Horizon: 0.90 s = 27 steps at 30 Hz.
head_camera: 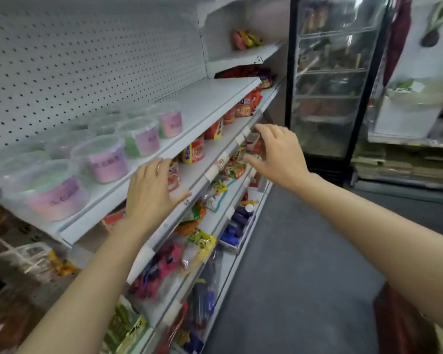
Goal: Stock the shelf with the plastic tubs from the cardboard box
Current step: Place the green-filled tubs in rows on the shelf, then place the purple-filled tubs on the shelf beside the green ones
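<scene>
A person's two bare arms reach toward a white shop shelf point(205, 103) backed by pegboard point(87, 52). The left hand point(151, 192) hovers at the shelf's front lip, its fingers point(161, 166) spread wide and holding nothing. The right hand point(279, 152) hangs in the air further along the aisle, its fingers point(264, 129) loosely parted and likewise empty. The plastic tubs point(105, 162), clear with pink and purple labels, stand upright in rows on the shelf, up and to the left of the left hand's fingers; the nearest one point(46, 192) sits just left of that hand, the farthest point(169, 118) toward the back. Below both hands, lower shelves carry red instant noodle cups point(193, 152) and coloured snack packets point(200, 241). Beyond the right hand's fingers stands a glass-door fridge point(330, 72). Grey floor point(292, 251) runs beneath the right arm. No cardboard box can be made out with certainty.
</scene>
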Each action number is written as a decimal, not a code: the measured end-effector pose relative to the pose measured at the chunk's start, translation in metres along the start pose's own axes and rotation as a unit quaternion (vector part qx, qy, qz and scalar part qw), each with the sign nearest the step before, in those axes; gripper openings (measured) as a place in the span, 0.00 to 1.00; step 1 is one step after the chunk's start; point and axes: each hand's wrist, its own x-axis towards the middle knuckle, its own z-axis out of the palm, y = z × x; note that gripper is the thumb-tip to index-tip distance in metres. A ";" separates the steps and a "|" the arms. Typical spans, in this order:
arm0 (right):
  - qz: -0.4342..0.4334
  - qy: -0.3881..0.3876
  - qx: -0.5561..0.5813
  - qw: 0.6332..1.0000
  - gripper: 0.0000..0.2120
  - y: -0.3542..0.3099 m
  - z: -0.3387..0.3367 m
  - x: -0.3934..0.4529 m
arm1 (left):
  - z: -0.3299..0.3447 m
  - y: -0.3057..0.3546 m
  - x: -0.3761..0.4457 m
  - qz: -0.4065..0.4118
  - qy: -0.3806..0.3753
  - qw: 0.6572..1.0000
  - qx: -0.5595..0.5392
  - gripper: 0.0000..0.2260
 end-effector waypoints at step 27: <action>0.185 -0.368 0.028 0.911 0.33 -0.213 0.124 -0.634 | 0.205 -0.074 -0.570 0.025 -0.426 0.904 -0.010 0.31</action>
